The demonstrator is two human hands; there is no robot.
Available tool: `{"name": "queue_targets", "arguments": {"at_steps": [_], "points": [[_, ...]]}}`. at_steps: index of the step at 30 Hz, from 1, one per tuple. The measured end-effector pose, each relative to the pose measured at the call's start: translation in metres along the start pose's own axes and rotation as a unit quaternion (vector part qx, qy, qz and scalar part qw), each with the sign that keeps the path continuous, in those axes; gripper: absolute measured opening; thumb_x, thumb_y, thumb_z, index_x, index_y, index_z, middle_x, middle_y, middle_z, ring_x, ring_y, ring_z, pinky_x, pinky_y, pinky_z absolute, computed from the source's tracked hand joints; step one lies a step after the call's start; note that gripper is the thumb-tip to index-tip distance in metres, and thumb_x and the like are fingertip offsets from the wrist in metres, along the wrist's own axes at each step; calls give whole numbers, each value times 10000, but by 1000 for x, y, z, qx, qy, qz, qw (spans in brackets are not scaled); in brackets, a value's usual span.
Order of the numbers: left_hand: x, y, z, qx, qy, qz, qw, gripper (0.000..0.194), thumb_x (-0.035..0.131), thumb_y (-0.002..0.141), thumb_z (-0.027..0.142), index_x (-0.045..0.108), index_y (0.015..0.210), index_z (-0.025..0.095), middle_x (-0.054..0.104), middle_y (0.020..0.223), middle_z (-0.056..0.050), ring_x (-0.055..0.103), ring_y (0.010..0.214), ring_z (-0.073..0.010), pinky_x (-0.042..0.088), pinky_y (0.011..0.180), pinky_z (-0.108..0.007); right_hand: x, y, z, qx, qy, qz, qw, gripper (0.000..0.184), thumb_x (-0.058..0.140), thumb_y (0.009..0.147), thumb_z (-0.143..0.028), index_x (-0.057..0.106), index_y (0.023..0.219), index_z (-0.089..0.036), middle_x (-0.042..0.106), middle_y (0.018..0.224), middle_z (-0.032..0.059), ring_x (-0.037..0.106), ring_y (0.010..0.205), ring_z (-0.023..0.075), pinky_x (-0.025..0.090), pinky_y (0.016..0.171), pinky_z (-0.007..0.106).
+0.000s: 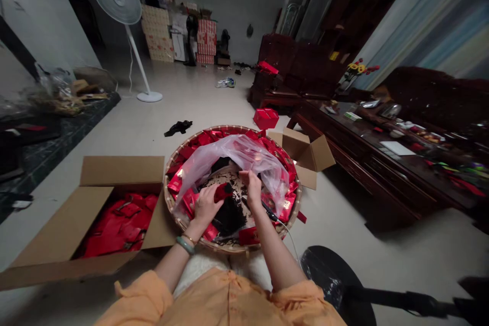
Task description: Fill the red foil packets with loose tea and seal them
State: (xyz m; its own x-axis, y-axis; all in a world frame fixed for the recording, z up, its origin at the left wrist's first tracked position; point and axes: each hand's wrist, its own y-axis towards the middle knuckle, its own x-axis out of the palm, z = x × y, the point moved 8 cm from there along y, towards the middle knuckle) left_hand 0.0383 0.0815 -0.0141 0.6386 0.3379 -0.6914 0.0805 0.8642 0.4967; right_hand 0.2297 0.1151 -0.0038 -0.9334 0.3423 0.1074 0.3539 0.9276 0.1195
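My left hand (206, 205) is closed around a small red packet (220, 192), its dark open end facing right. To its right my right hand (251, 189) is raised with fingers curled together; what they hold, if anything, is hidden. Both hands are over a clear plastic bag (229, 148) spread open in a round woven basket (178, 221). Black loose flakes, like dry tea leaves (230, 216), lie in the bag on a tan surface. Beside my right wrist is a black tool with a white cord (269, 212). Red packets (287, 204) ring the basket.
A carton (95, 170) of red packets stands at left, another open carton (305, 155) at right. Beyond are a red box (266, 118), a black cloth-like item (179, 128) and a white fan (148, 96). A dark wooden table (344, 137) runs along the right. A black round base (332, 285) is near my right side.
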Motion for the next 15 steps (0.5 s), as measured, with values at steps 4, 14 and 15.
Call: {"name": "queue_targets", "arguments": {"at_steps": [4, 14, 15], "points": [[-4, 1, -9, -23, 5, -4, 1000, 468, 662, 706, 228, 537, 1152, 170, 617, 1132, -90, 573, 1011, -245, 460, 898, -374, -16, 21, 20, -41, -438, -109, 891, 338, 355, 843, -205, 647, 1004, -148, 661, 1042, 78, 583, 985, 177, 417, 885, 284], [-21, 1, -29, -85, 19, 19, 996, 481, 635, 735, 337, 527, 1168, 157, 604, 1081, -112, 600, 969, -256, 494, 826, -362, 15, 10, 70, -41, -598, -256, 758, 610, 483, 726, -21, 440, 1301, -219, 446, 1300, 143, 497, 1091, 247, 393, 882, 336], [-21, 1, -29, -83, 15, 18, 996, 480, 633, 737, 336, 525, 1170, 161, 602, 1079, -109, 601, 967, -253, 495, 826, -359, 22, 8, 73, -45, -604, -265, 750, 615, 478, 730, -16, 428, 1309, -218, 435, 1301, 151, 485, 1099, 251, 391, 881, 343]]}}
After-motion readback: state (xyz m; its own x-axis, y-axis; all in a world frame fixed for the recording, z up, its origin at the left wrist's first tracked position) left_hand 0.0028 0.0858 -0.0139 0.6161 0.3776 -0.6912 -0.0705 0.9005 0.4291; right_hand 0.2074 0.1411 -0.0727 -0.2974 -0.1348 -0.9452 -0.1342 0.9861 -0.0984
